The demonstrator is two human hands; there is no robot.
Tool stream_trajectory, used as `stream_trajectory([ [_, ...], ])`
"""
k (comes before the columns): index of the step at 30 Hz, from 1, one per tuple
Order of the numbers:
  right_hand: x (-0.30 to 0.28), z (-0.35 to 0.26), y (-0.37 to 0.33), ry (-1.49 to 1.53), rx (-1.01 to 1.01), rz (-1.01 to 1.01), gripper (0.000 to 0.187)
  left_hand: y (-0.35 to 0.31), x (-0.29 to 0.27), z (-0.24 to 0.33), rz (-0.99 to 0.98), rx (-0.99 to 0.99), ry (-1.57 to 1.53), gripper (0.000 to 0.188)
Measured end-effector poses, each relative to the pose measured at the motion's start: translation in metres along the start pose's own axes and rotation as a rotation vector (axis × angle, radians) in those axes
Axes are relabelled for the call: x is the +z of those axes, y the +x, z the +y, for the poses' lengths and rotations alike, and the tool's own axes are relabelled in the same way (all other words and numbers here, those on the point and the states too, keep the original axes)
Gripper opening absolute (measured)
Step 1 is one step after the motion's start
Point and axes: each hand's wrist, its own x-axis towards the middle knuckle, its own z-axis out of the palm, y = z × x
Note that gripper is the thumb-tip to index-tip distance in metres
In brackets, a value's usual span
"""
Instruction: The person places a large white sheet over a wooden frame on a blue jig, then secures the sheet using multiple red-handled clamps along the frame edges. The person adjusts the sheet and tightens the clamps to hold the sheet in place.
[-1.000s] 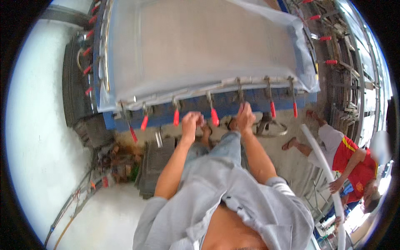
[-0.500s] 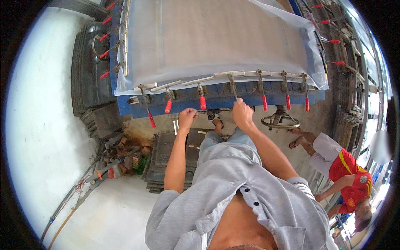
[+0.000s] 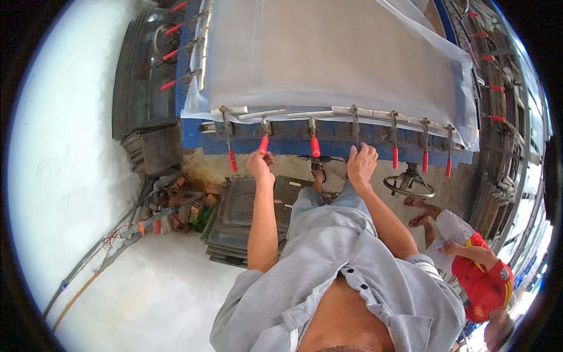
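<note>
A blue metal frame carries a stretched pale mesh sheet, held along its near edge by a row of clamps with red handles. My left hand is closed around one red clamp handle. My right hand grips another clamp lever further right; its red handle is hidden inside my fist. Free red handles hang between and beside my hands.
A stack of dark trays lies on the floor below the frame. A hand wheel sits under the frame at right. Another person in a red shirt crouches at the lower right. Cables and small debris lie at left.
The view has shifted right along the frame. My left hand has come up and closed on a red handle, and my right hand has closed on a clamp lever further right.
</note>
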Motion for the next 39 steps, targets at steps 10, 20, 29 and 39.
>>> stream_trajectory([
  [10,0.023,-0.117,0.013,0.405,0.446,-0.798,0.041,0.005,0.024,0.086,-0.103,-0.149,0.322,0.05],
  [20,0.089,-0.081,-0.035,0.416,0.148,-0.428,0.025,-0.009,0.019,0.075,-0.428,-0.328,0.488,0.026],
  [29,0.098,-0.084,-0.027,0.466,0.095,-0.361,0.022,0.023,0.007,0.012,-0.3,0.241,0.898,0.029],
  [39,0.089,-0.088,-0.024,0.569,0.064,-0.353,0.024,0.012,0.013,-0.004,-0.202,0.821,0.927,0.019],
])
